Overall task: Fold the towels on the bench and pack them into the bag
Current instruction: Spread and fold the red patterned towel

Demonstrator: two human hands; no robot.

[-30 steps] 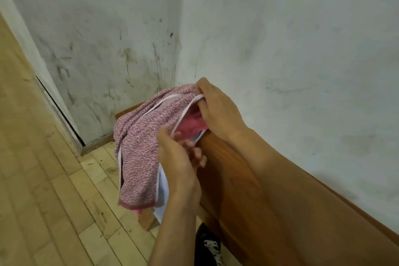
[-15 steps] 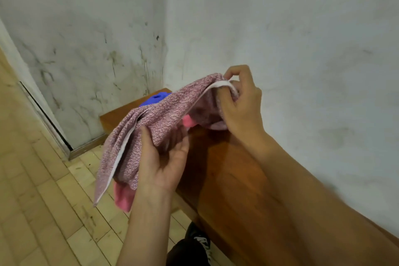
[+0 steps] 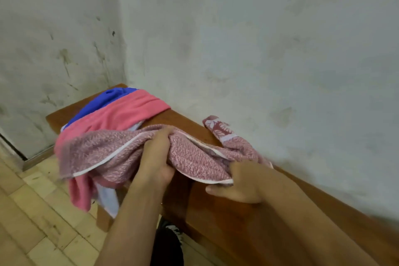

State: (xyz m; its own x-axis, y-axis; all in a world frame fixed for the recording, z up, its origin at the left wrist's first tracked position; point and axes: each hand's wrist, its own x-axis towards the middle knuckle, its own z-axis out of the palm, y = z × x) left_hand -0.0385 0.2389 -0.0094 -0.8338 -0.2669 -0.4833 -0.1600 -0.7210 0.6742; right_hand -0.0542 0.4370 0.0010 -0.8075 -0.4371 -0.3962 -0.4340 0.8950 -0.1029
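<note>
So the speckled pink towel [image 3: 121, 153] is stretched out long across the bench [image 3: 226, 207], its long axis running along the bench's length, with a white-trimmed edge along the front. Its far end droops off the bench's front edge near the far corner, and the near end bunches toward the wall with a leaf-patterned strip poking up at the back edge. The left hand [image 3: 156, 157] has its fingers curled into the towel's middle, gripping a fold. The right hand [image 3: 239, 183] pinches the near hem, thumb out under the cloth, fingers tucked into the fabric.

Behind it, at the far end of the bench, a plain pink towel [image 3: 127, 114] lies draped over the front edge, touching the speckled one, with a blue towel [image 3: 101, 101] beyond it by the far corner and a bit of pale cloth [image 3: 108, 198] hanging below.

Compared to half a second ago, the towel was lifted up in the air in front of the pile; now it's pulled down low and spread wider, and the pink and blue ones are in plain view.
</note>
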